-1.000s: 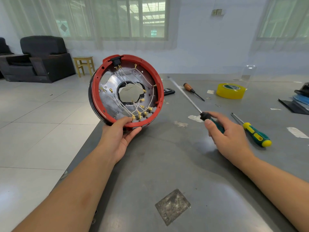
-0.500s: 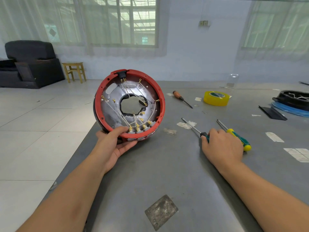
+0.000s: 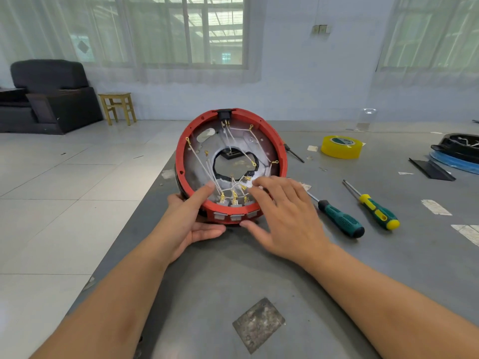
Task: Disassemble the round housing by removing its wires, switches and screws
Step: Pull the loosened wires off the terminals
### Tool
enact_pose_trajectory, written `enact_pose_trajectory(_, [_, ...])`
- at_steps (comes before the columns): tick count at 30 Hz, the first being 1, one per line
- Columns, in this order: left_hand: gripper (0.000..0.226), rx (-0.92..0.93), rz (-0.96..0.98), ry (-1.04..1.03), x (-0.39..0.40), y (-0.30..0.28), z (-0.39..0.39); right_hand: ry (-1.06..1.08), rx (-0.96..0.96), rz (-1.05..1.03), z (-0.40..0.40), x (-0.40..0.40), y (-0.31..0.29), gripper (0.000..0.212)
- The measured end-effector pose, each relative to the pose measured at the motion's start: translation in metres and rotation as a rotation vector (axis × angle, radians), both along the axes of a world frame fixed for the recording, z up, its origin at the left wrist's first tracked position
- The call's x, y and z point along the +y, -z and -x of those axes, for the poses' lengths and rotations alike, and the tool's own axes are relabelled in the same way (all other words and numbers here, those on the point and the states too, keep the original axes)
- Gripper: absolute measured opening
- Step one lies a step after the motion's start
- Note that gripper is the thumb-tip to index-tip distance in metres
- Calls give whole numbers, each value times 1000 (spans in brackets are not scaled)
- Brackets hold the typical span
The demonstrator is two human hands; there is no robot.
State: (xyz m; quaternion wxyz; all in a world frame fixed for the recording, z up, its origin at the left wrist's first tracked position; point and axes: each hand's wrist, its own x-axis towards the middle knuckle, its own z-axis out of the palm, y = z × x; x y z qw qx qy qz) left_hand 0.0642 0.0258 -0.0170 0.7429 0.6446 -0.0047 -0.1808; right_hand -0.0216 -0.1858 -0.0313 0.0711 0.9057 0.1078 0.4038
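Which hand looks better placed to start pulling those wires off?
Probably the right hand: its fingers already reach over the wires at the red housing rim, while the left hand props it upright.

Pale blue wall (image 3: 298,81), two windows (image 3: 197,29) behind sheer white curtains (image 3: 108,35) letting in daylight, glossy white tiled floor (image 3: 64,193), black armchair (image 3: 49,97), small yellow wooden stool (image 3: 117,107)

Single head-worn wide-angle view, facing forward and down, close over the table (image 3: 207,294), room beyond
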Motion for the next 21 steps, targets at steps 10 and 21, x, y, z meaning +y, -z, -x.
enact_pose_trajectory(10, [77,-368,-576,-154,3,-8,1,-173,84,-129,6,3,5,42])
enact_pose_trajectory(21, [27,-495,-362,-163,-4,11,1,-176,202,-298,35,20,3,39])
